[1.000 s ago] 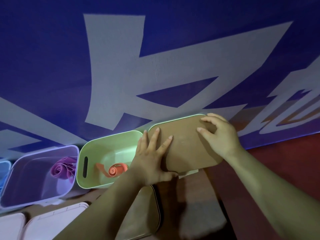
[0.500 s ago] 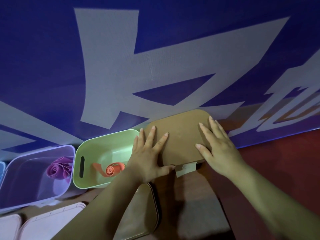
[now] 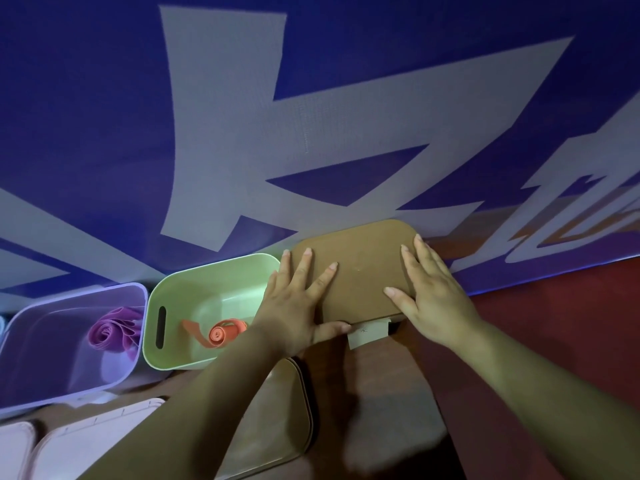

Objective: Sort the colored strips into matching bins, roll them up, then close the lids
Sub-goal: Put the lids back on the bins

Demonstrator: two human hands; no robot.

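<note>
A brown lid [image 3: 363, 271] lies flat on top of the rightmost bin, covering it. My left hand [image 3: 298, 306] presses on the lid's left part with spread straight fingers, its thumb at the lid's front edge. My right hand [image 3: 433, 296] presses flat on the lid's right side. To the left stands an uncovered green bin [image 3: 173, 292] with a rolled orange strip [image 3: 221, 334] inside. Further left is an uncovered purple bin [image 3: 52, 382] holding a rolled purple strip [image 3: 107, 332].
Another brown lid [image 3: 277, 420] lies on the table under my left forearm. White lids [image 3: 86, 441] lie at the lower left. A white paper tag [image 3: 369, 334] sticks out below the covered bin. A blue and white banner [image 3: 311, 116] rises right behind the bins.
The brown lid has dropped flat onto the bin. My right hand went from curled fingertips on the lid to lying flat on its right side. My left hand stayed pressing.
</note>
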